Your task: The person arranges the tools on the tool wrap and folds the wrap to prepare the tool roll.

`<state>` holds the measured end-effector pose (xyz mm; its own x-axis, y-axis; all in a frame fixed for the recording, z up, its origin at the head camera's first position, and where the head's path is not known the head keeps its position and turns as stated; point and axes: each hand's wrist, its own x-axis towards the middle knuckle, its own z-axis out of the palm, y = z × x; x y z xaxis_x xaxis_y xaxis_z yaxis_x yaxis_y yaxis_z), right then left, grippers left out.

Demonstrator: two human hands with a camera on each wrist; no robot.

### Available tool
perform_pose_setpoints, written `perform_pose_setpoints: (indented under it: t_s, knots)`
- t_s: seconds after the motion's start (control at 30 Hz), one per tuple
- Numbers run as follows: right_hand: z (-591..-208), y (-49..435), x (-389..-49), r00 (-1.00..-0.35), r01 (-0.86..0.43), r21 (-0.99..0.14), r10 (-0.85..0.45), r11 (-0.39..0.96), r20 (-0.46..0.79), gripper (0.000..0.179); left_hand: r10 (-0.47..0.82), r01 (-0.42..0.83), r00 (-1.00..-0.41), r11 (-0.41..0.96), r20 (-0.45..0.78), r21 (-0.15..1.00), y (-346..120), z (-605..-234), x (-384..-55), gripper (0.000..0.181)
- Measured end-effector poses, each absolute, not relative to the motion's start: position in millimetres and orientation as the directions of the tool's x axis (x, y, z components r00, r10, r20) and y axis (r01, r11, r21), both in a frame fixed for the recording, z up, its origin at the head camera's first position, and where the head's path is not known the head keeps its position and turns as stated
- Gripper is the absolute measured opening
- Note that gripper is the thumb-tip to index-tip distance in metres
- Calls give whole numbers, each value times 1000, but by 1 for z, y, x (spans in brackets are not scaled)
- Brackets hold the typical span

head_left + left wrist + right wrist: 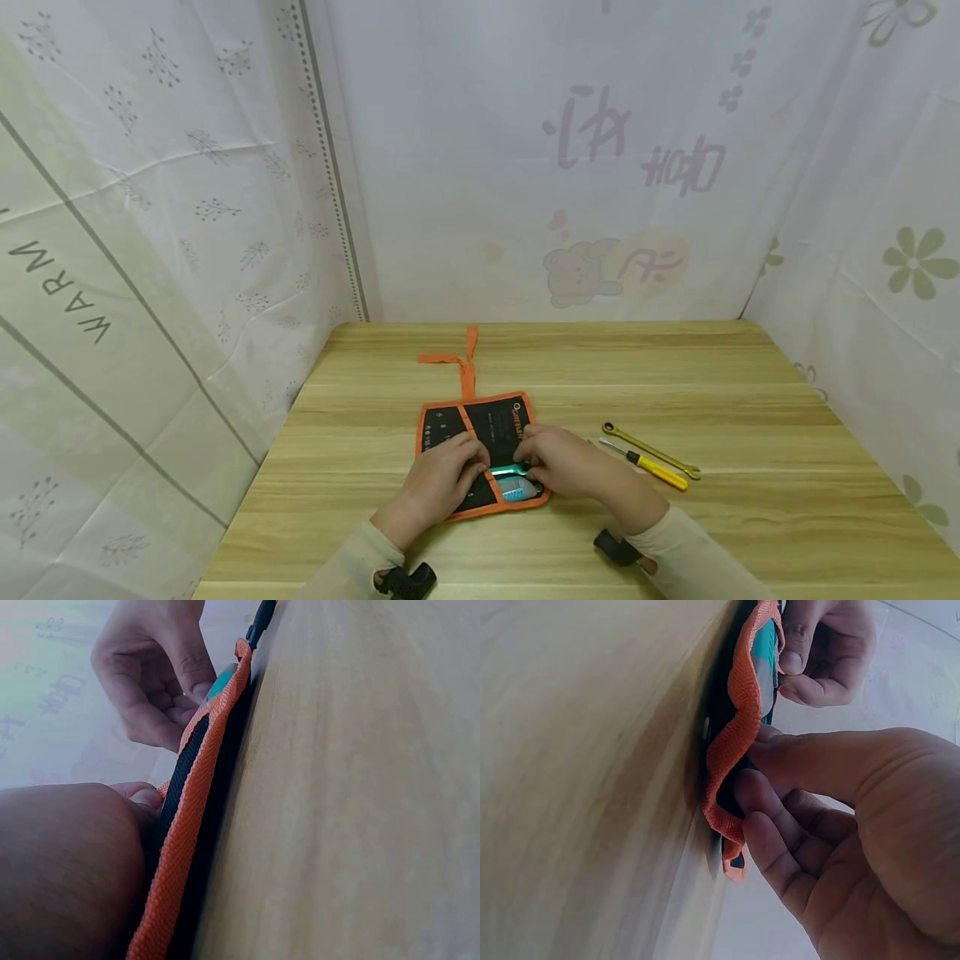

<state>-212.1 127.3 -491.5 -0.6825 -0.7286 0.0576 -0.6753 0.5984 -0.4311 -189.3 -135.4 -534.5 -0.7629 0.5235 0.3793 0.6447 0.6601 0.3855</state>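
Pale printed curtains (pixel 465 208) stand behind and on both sides, with grey sprigs, the word "WARM" and a flower among the motifs. Below them spreads a light wood-grain counter (pixel 322 508). A black tool pouch (pixel 489 425) trimmed in orange lies unfolded near its front middle, white print on the panels, its orange ties (pixel 468 377) stretched out beyond the far edge.

Two cream sleeves (pixel 701 557) reach in from the front, with a black wrist camera (pixel 411 580) at each cuff. The left hand (pixel 438 479) rests over the left half of the pouch, its grip pinching the orange edge of the pocket between thumb and fingers. The right hand (pixel 566 460) is at the right side; its grip has thumb and fingertips drawn together about the end of a shiny green tool (pixel 508 470), though the fingers hide the exact contact. That tool lies crosswise in the pouch, its left end at the orange pocket edge.

To the right of the right hand, well apart from the pouch, a gold ratchet combination wrench (pixel 652 450) lies slantwise, ring end farther away. Just beside it, nearer the person, is a screwdriver (pixel 660 472) with a yellow-and-black handle. In the pouch, just below the green tool, sits a light-blue-and-grey tool (pixel 517 489).
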Motion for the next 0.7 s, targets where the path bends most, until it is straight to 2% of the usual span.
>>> perform_pose_setpoints:
  t_s: [0.7]
  knots:
    - [-495, 124, -213, -691, -665, -430, -722, 611, 42, 20, 526, 643, -764, 663, 374, 383, -136, -535, -190, 6]
